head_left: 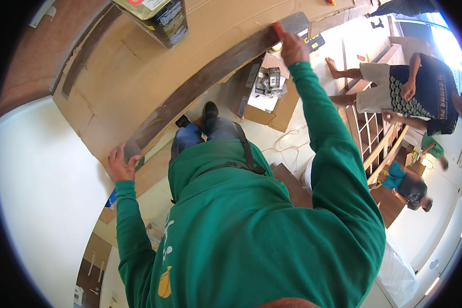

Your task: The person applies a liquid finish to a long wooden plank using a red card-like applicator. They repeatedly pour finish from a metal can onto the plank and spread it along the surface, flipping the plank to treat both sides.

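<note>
Spanning the scene on a slant, a long dark wooden plank point(210, 72) lies on a broad sheet of brown cardboard point(133, 61), its upper end toward the top right and its lower end toward the left edge of the sheet. The right hand point(291, 45) sits at the plank's upper end, fingers curled over its near edge and thumb side up, closed on the wood; the right arm in a green sleeve reaches up nearly straight from the shoulder. The left hand point(120, 165) is at the plank's lower end, fingers spread and bent around the corner where plank and cardboard edge meet; it touches the wood, though whether it clamps the plank or only presses on it cannot be told. The left arm is bent at the elbow and comes up from the lower left.

Between the arms the person's green hooded top point(241, 236) fills the lower middle, with blue jeans point(200, 134) and a dark shoe point(210, 110) showing below the plank. A dark canister point(159, 18) stands on the cardboard near the top. An open cardboard box point(266, 100) with small packets lies on the pale floor just beside the plank's upper half. At right another person point(416, 90) in a dark patterned shirt stands by a wooden frame point(377, 138)
</note>
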Demonstrator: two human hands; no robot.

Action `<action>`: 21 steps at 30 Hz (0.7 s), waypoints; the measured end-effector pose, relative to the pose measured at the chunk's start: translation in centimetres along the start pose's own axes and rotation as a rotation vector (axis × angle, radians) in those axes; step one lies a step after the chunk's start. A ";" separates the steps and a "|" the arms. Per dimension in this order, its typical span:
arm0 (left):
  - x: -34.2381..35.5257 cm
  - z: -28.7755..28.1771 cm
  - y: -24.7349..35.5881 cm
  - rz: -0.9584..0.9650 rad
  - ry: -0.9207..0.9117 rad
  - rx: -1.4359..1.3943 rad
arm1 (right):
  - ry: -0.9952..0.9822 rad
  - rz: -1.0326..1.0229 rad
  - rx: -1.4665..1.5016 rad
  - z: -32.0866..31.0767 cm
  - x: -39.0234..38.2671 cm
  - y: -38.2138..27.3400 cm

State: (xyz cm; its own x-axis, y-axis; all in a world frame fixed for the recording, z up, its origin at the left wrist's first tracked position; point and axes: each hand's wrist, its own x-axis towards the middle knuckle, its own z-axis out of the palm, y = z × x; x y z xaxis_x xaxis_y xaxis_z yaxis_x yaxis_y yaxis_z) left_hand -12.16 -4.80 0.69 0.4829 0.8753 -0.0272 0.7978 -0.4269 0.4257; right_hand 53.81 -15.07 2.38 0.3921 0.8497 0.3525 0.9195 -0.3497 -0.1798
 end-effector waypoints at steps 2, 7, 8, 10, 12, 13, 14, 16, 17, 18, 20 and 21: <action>0.4 -0.1 0.2 0.008 -0.006 -0.013 | -0.147 -0.196 -0.026 2.1 -2.7 -3.5; -0.7 0.3 -0.5 0.010 0.023 0.006 | -0.328 -0.330 0.390 -1.3 -5.9 -16.7; -0.9 0.3 -0.4 -0.022 0.001 0.031 | -0.169 -0.322 0.361 -1.2 -4.5 -15.1; -1.2 0.1 -0.3 -0.090 -0.047 0.093 | -0.103 -0.177 0.248 -0.8 -0.3 -7.0; 0.3 1.0 -0.6 -0.098 -0.040 0.066 | 0.013 0.073 -0.102 0.6 3.4 4.6; -0.1 1.1 -1.0 -0.097 -0.028 0.069 | -0.035 0.127 -0.237 -0.1 4.5 6.9; -0.2 1.4 -1.5 -0.086 -0.014 0.069 | -0.151 0.212 -0.296 0.3 4.7 9.3; -0.3 1.6 -2.1 -0.017 0.023 0.082 | -0.243 0.104 -0.401 2.5 4.4 7.7; -0.4 1.7 -2.3 -0.002 0.029 0.080 | -0.272 0.024 -0.356 3.4 3.1 4.0; -0.1 0.8 -2.3 0.012 0.028 0.083 | -0.302 -0.048 -0.303 3.5 2.0 -0.1; -0.6 0.5 -2.4 0.017 0.022 0.077 | -0.359 -0.155 -0.168 4.1 -1.4 -9.1; -0.3 0.4 -2.2 0.017 0.021 0.074 | -0.367 -0.126 -0.047 3.6 -3.6 -14.1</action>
State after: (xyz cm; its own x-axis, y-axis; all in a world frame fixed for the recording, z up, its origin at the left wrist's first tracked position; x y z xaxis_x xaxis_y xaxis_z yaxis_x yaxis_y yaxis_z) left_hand -13.91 -4.23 -0.55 0.4897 0.8719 -0.0008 0.8144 -0.4570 0.3577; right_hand 39.34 -11.83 0.33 0.2472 0.9688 0.0155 0.9634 -0.2440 -0.1109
